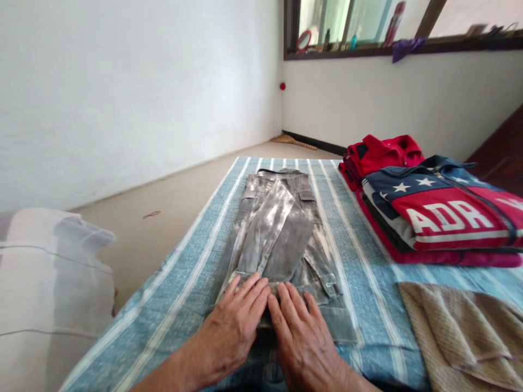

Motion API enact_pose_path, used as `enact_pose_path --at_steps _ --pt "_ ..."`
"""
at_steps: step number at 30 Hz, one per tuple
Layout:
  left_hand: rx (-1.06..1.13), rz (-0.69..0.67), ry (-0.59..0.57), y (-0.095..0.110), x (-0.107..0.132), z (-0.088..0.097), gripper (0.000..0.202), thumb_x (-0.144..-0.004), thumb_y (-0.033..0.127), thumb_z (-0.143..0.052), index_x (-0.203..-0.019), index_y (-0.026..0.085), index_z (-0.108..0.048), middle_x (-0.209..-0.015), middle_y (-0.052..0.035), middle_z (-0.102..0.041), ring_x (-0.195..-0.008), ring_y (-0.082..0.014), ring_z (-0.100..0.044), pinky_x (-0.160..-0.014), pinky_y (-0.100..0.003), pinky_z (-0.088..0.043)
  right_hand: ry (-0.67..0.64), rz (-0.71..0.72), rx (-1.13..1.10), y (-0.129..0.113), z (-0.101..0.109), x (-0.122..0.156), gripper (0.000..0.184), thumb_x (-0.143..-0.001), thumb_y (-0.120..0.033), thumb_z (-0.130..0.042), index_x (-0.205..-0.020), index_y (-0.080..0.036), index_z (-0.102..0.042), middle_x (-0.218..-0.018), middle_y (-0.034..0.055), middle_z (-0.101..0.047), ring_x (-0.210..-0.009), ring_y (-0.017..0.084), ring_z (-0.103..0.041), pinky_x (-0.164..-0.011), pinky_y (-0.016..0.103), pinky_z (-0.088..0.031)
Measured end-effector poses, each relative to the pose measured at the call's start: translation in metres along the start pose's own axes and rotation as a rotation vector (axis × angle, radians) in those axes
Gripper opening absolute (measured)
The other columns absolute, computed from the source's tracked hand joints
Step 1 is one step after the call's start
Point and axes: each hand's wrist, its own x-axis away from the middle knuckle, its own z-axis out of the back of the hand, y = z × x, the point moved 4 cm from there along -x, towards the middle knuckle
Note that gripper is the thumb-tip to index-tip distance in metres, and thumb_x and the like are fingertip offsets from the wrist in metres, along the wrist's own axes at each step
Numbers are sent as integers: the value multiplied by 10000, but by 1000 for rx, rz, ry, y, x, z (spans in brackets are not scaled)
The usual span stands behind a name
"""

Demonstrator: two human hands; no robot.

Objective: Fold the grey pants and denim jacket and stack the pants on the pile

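A grey mottled jacket (281,239) lies folded lengthwise on the bed, its sleeves laid over the body and a buttoned cuff showing at the near right. My left hand (232,318) rests on the jacket's near end, fingers stretched out flat on the fabric. Beside it, my right hand (300,332) lies on the same end with its fingers extended and slightly spread. The two hands almost touch at the middle. Both thumbs are mostly hidden.
Blue striped bedding (180,272) lies beneath the jacket. To the right are a folded red and navy jacket (445,204) on a stack, folded red clothes (384,155) and a brown towel (466,332). Whitish translucent material (53,288) stands at the left.
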Motion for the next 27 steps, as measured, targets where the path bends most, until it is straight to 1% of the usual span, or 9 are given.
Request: enact_pose_path --at_steps 3,5,8,11,15,21,24,27 --pt "31 14 -15 -1 -1 1 642 -727 13 -423 -1353 137 -488 -1407 -124 -539 -1340 -305 -443 -1086 -547 -385 2 -15 -1 -1 -4 0 487 -942 -330 -408 -1387 -145 -481 -1401 151 -532 -1288 323 -462 -981 469 -418" --pt "58 17 -22 -2 -1 2 638 -739 20 -428 -1363 143 -478 -1413 -127 -532 -1346 -305 -437 -1094 -553 -374 40 -42 26 -1 -7 -2 449 -942 -284 -406 -1356 -145 -511 -1356 156 -569 -1250 319 -499 -950 457 -435" --pt "63 13 -35 -3 -1 3 643 -742 27 -431 -1373 146 -467 -1423 -129 -521 -1344 -299 -440 -1103 -543 -370 108 -69 78 1 -9 -6 391 -935 -201 -395 -1285 -140 -558 -1260 166 -628 -1150 311 -572 -860 427 -477" --pt "78 20 -30 -6 0 3 665 -739 22 -429 -1390 153 -450 -1434 -121 -511 -1353 -289 -430 -1111 -526 -368 67 -63 106 2 -10 -14 369 -924 -173 -413 -1257 -128 -564 -1213 179 -644 -1074 301 -610 -795 409 -504" --pt "115 39 -25 -9 1 2 713 -723 13 -425 -1417 174 -415 -1438 -100 -510 -1366 -273 -414 -1119 -514 -363 -4 -36 121 4 -5 -20 361 -906 -174 -453 -1243 -115 -570 -1198 185 -649 -1027 305 -634 -755 405 -533" --pt "125 50 -59 -10 -2 5 734 -711 13 -426 -1429 160 -389 -1424 -116 -521 -1343 -285 -444 -1092 -530 -394 -19 31 118 7 2 -23 377 -887 -162 -483 -1248 -97 -568 -1246 181 -635 -1003 295 -648 -738 379 -551" --pt "128 49 -45 -10 -3 7 766 -706 2 -427 -1451 167 -358 -1425 -110 -521 -1343 -281 -444 -1100 -521 -388 -36 75 114 8 4 -26 403 -884 -156 -486 -1272 -72 -548 -1246 186 -634 -984 289 -652 -719 377 -556" --pt "139 53 -28 -11 -3 8 796 -710 5 -435 -1476 188 -319 -1432 -98 -517 -1342 -271 -447 -1105 -502 -391 -73 107 126 10 6 -30 421 -881 -164 -500 -1290 -72 -535 -1226 184 -642 -940 279 -665 -689 366 -564"
